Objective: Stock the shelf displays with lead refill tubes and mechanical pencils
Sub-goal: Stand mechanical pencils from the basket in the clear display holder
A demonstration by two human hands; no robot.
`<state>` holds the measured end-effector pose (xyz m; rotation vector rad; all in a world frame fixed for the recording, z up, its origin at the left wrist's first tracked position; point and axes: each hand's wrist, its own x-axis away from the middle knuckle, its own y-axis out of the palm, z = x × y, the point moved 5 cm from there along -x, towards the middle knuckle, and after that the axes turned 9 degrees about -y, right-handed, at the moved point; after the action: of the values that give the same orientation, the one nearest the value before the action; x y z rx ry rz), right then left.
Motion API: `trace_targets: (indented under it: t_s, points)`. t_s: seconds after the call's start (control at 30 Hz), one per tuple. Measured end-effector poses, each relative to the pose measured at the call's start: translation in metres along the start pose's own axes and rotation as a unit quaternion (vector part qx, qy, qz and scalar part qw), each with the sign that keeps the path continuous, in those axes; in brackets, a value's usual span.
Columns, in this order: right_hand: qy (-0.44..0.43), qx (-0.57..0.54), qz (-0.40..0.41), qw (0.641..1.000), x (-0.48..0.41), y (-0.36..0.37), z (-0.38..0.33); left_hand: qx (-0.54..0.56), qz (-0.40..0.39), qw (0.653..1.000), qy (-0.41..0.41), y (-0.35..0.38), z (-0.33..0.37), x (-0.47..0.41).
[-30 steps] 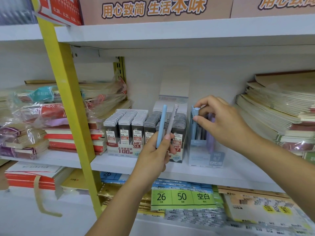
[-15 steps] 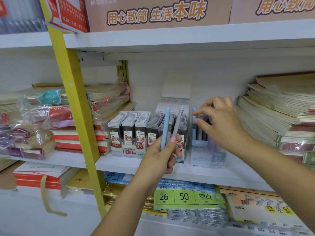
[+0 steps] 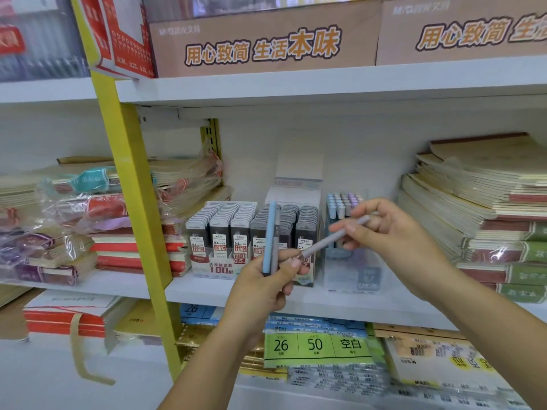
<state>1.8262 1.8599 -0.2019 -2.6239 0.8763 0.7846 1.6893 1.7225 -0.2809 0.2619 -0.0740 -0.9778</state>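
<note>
My left hand (image 3: 268, 284) grips an upright light-blue mechanical pencil (image 3: 270, 235) in front of the shelf. My right hand (image 3: 393, 232) pinches a grey-lilac mechanical pencil (image 3: 331, 238) that slants down toward my left hand's fingers; its lower tip touches or sits just beside them. Behind, a clear display box (image 3: 352, 261) holds several pastel pencils standing upright. To its left stand rows of dark lead refill tubes (image 3: 225, 229) in a white carton and a second block of lead refill tubes (image 3: 302, 229).
Stacks of wrapped notebooks (image 3: 97, 220) fill the shelf's left side, more notebooks (image 3: 479, 214) its right. A yellow upright post (image 3: 133, 202) crosses the left. Brown cartons (image 3: 260, 39) sit on the shelf above, packaged paper (image 3: 316, 347) on the shelf below.
My right hand came away from the clear pencil box and took the grey-lilac pencil from my left hand, which now keeps only the blue one. The camera moved closer.
</note>
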Motion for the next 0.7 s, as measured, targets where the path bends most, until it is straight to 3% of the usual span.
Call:
trace_targets:
  t_s: [0.1,0.2,0.37,0.47,0.53,0.63,0.7]
  points:
    - [0.045,0.091,-0.057,0.993,0.011,-0.007,0.005,0.017,0.027,0.999,0.028,-0.003,0.008,0.000]
    - [0.062,0.190,-0.132,0.971,0.016,-0.005,0.000,-0.039,0.023,0.998,0.042,-0.001,0.016,-0.002]
    - [-0.044,0.311,-0.160,0.936,0.012,0.020,-0.018,-0.128,-0.017,0.990,0.062,0.015,0.027,-0.004]
    - [-0.060,0.340,-0.180,0.921,0.013,0.028,-0.015,-0.131,-0.030,0.988,0.074,0.024,0.027,-0.005]
    - [-0.055,0.310,-0.154,0.937,0.011,0.017,-0.019,-0.123,-0.032,0.989,0.071,0.024,0.023,-0.005]
    - [-0.089,0.224,-0.034,0.970,-0.004,-0.015,-0.037,-0.101,-0.018,0.993,0.055,0.019,0.016,-0.008]
    - [-0.130,0.218,0.019,0.967,-0.013,-0.029,-0.048,-0.106,-0.006,0.993,0.046,0.017,0.011,-0.010]
